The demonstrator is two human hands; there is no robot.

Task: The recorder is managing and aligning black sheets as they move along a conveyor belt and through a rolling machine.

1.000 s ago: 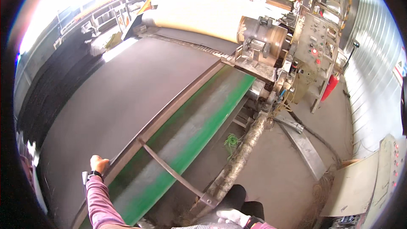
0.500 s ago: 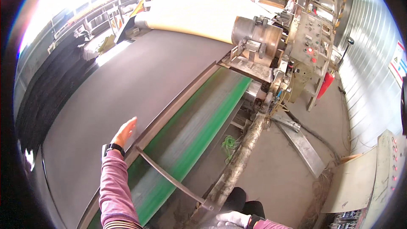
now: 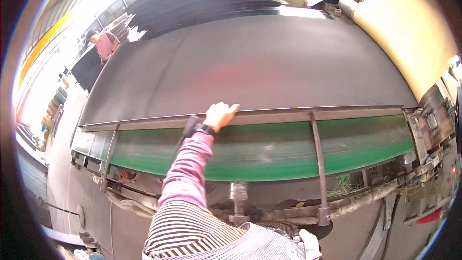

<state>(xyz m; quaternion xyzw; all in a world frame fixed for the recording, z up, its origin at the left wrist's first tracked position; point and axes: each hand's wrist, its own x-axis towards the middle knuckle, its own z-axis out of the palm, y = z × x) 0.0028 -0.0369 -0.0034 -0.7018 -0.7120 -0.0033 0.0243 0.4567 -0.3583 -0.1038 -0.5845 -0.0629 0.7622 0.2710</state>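
A wide dark sheet [image 3: 269, 62] stretches across the machine in front of me. My left hand [image 3: 220, 116], bare with a black watch at the wrist, is over the near edge of the sheet, by the metal rail [image 3: 274, 117]. Its thumb points right and its fingers are apart; nothing shows in it. Whether it touches the sheet or the rail I cannot tell. Below the rail runs a green belt [image 3: 269, 163]. My right hand [image 3: 308, 244], in a white glove, is low at the lower edge, partly cut off, its grip unclear.
Upright metal bars [image 3: 317, 159] cross the belt's front, with a wrapped pipe [image 3: 370, 200] below. A large yellowish roll [image 3: 409, 29] stands at the right. Stacked dark sheets [image 3: 202, 0] lie behind. A person in a pink top [image 3: 104, 45] stands at the far left.
My view has swung left, so the sheet and belt now lie across it and a person at far left shows. My left hand remains near the rail, its fingers apart.
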